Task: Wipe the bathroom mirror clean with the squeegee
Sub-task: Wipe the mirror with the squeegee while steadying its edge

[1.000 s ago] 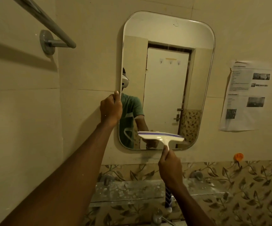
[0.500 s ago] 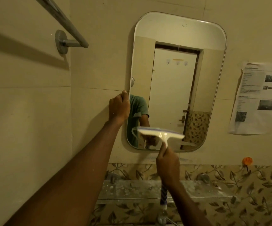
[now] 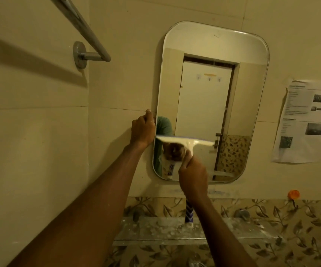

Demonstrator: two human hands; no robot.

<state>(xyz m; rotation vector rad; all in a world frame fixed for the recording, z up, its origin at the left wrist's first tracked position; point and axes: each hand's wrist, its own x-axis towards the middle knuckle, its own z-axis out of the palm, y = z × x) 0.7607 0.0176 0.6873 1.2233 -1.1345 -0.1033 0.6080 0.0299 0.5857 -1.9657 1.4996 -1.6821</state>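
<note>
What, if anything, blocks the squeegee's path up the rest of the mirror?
Nothing visible does. The squeegee, held in the right hand, lies across the lower mirror, and the glass above it is bare. The left hand grips only the mirror's left edge, beside the blade's left end.

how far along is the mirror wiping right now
Done: can't say for sure; the mirror shows no obvious streaks or drops above the blade, but the light is dim. In hand: the right hand holds the squeegee flat across the lower left part of the glass, while the left hand grips the mirror's left edge. Left: at least the strip below the blade and the lower right side.
</note>
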